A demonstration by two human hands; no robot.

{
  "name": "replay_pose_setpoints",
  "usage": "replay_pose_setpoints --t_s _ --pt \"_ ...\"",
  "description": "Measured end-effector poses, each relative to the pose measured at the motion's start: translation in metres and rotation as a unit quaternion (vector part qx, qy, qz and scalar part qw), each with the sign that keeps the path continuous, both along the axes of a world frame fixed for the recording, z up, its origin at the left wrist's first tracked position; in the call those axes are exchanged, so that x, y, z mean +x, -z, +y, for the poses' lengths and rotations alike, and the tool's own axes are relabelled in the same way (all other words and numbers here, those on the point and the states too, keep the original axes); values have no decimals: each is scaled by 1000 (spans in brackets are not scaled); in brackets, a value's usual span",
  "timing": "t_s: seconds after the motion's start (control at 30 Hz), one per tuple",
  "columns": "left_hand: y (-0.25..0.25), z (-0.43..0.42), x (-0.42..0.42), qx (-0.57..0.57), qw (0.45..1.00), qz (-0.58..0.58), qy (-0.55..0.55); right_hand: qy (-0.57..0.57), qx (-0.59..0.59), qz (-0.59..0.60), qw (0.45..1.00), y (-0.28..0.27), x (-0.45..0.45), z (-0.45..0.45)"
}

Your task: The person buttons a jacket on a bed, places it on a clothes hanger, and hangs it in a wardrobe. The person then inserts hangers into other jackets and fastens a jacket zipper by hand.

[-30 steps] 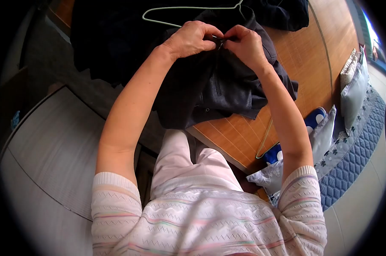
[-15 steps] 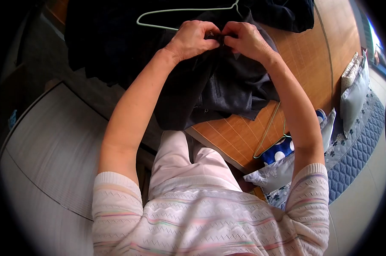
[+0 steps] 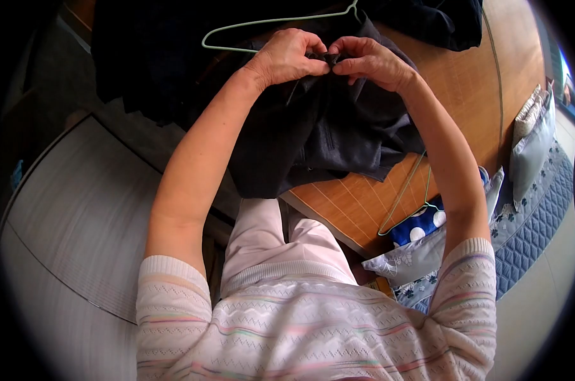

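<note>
A dark garment point(image 3: 328, 136) of black-grey cloth drapes over the wooden surface, its lower part hanging past the front edge. My left hand point(image 3: 287, 58) pinches its upper edge between thumb and fingers. Close beside it, my right hand point(image 3: 373, 62) pinches the same edge, and the two sets of fingertips almost meet. Whatever small detail sits between the fingertips is too dark to make out. A pale green hanger point(image 3: 262, 24) lies just beyond my hands, partly hidden by my left hand.
More dark clothing point(image 3: 421, 22) is heaped at the far side. On the right of the wooden surface point(image 3: 465, 82), a second green hanger point(image 3: 398, 197) lies near a blue polka-dot cloth point(image 3: 417, 228). Cushions point(image 3: 532, 152) rest on a blue quilted cover point(image 3: 528, 247). A grey panel point(image 3: 78, 209) stands left.
Both hands keep their pinch on the dark garment, and the right hand's fingers have shifted slightly. The view has moved a little.
</note>
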State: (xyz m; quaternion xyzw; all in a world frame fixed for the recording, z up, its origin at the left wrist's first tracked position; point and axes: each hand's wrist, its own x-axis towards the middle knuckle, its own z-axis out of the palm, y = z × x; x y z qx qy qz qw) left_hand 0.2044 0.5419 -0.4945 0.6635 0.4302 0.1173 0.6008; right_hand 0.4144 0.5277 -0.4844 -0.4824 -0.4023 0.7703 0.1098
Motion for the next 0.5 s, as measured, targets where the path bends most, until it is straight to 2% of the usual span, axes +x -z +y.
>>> replay_pose_setpoints --t_s 0.17,0.37,0.5 --pt "16 -2 -1 -46 997 -57 -13 -6 -46 42 998 10 -1 4" --pt "28 0 -8 -84 995 -57 -14 -33 64 -24 997 8 -9 4" --pt "32 1 -9 -96 994 -49 2 -56 81 -39 994 8 -12 7"
